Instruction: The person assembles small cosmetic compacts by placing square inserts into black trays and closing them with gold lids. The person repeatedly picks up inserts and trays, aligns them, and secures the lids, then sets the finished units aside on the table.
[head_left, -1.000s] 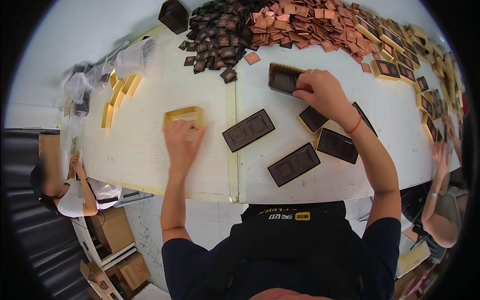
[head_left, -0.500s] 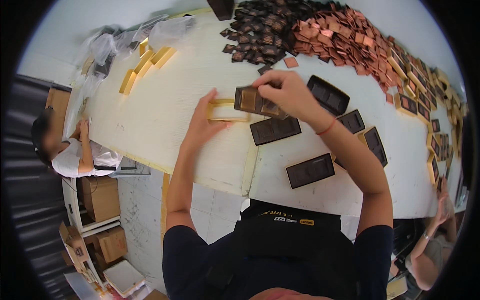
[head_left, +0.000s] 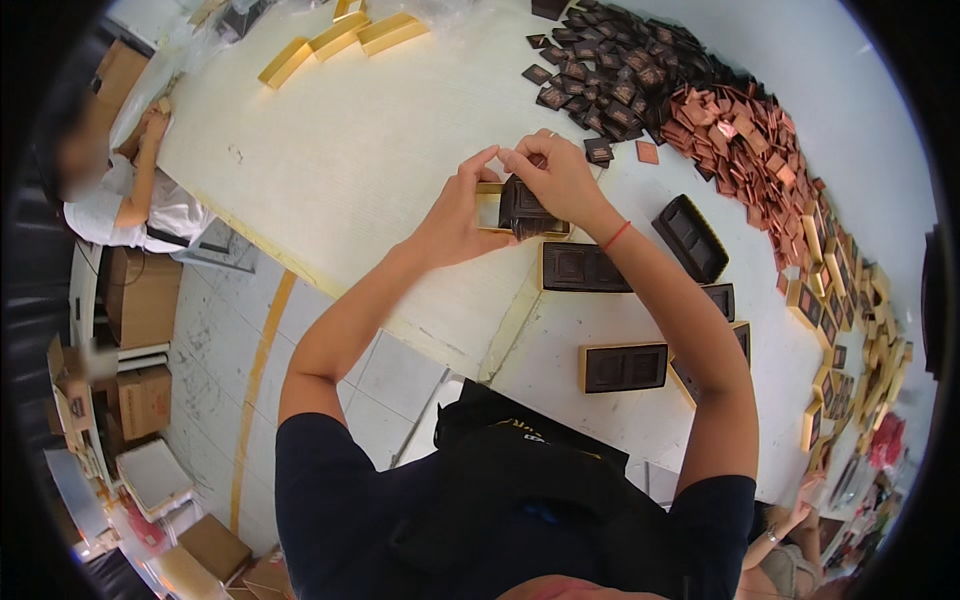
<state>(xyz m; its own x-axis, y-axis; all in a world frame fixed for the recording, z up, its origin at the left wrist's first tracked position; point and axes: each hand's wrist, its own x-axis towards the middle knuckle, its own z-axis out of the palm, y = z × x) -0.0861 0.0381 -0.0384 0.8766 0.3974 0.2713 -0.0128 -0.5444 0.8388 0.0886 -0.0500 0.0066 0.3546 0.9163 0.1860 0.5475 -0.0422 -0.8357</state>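
Over the middle of the table, my left hand curls around a gold open box frame. A dark brown moulded plastic tray sits partly inside that frame, at its right part. The fingers of my right hand are pinched on the tray's upper side; the grip is partly hidden by the hand itself. Just below right, a gold-edged dark tray lies on the table. Around my right forearm are further ones: a longer tray, a tray near the front edge, and others partly covered by the arm.
Gold frames lie at the far left. Piles of dark square packets and copper square packets fill the back right. Gold boxes line the right side. One person sits at the left; another person's arm shows lower right.
My right hand has brought the tray down and left into the gold frame. My left hand has closed in around the frame. The whole view has shifted and turned.
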